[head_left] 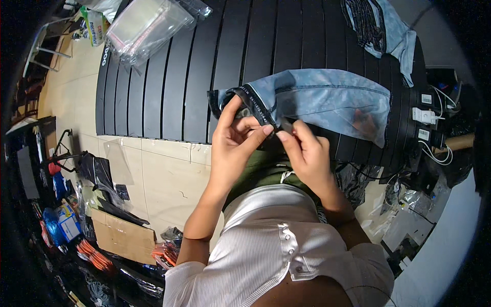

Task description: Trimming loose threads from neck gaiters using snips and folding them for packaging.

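A mottled light blue garment [332, 94] with dark seams lies across the near side of the black slatted table, stretching off to the right. Its dark elastic band [254, 106], with pale lettering, is bunched at the garment's left end. My left hand [230, 140] has its fingers inside the band's opening and its thumb on the edge. Close beside it, my right hand [308, 156] pinches the same band between thumb and fingers. The two thumbs nearly meet at the band's lower edge. What kind of garment it is I cannot tell.
The slatted table [163, 97] carries clear plastic bags [148, 30] at the far left and another blue garment [391, 30] at the far right. White plugs and cables [427, 116] sit along the right edge. Cardboard [123, 235] and bundled goods cover floor at lower left.
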